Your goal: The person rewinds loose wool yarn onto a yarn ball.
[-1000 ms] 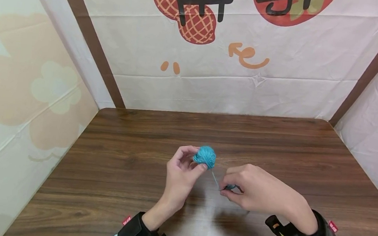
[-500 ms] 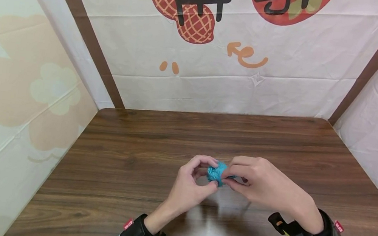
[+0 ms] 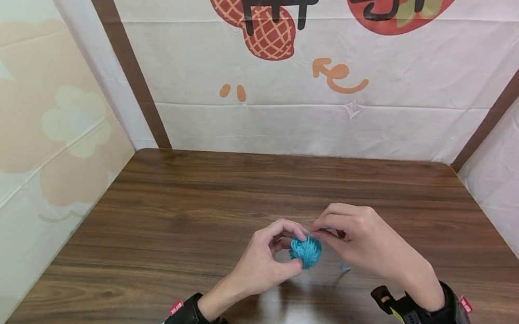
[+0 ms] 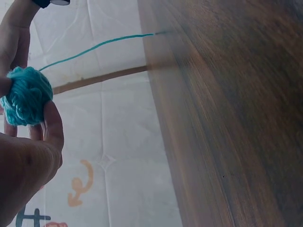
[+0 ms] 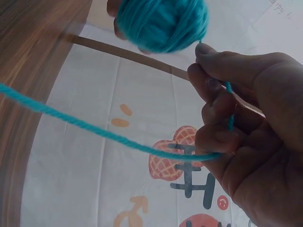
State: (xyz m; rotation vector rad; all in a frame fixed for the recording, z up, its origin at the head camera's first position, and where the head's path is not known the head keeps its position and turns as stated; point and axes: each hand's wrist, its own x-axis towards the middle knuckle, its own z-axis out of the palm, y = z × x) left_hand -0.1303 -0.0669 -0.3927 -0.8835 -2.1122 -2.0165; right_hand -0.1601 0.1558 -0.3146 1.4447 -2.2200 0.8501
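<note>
A small ball of turquoise yarn (image 3: 305, 252) is held above the table between the thumb and fingers of my left hand (image 3: 266, 262). Just up and to the right of it, my right hand (image 3: 364, 240) pinches the strand between thumb and index finger. In the right wrist view the yarn strand (image 5: 109, 135) leaves the ball (image 5: 163, 23), runs through the pinch and across the curled fingers, then trails off to the left. The left wrist view shows the ball (image 4: 27, 96) in the left hand, with the loose tail (image 4: 97, 46) hanging beyond it.
Beneath both hands lies a brown wood-grain table (image 3: 179, 217). A pale printed cloth (image 3: 291, 128) stands behind its far edge, and further cloth walls rise at the left and right. Each wrist wears a black camera band (image 3: 448, 321).
My left hand has carried the yarn ball right and down, close to the right hand. My right hand has risen from below the ball to its upper right, still pinching the strand.
</note>
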